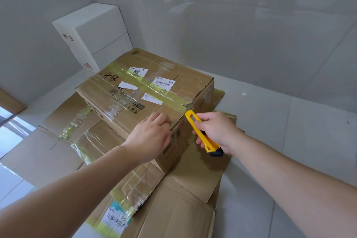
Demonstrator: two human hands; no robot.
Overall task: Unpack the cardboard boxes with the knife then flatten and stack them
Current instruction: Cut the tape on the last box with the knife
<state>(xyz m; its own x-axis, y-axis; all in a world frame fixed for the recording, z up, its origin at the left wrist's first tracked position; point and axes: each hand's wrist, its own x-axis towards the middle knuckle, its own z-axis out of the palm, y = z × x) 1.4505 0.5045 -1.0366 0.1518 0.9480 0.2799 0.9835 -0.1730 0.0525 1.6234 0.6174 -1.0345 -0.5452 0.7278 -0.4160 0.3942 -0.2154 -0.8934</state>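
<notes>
The right grip is closed around the yellow knife, fingers wrapped on the handle. The knife's front end points up and away from this grip, meeting the near corner of the sealed cardboard box at the end of its green tape. The left grip, beside the right one, presses flat on the box top near that corner, fingers relaxed. The box sits on flattened cardboard beneath both grips.
</notes>
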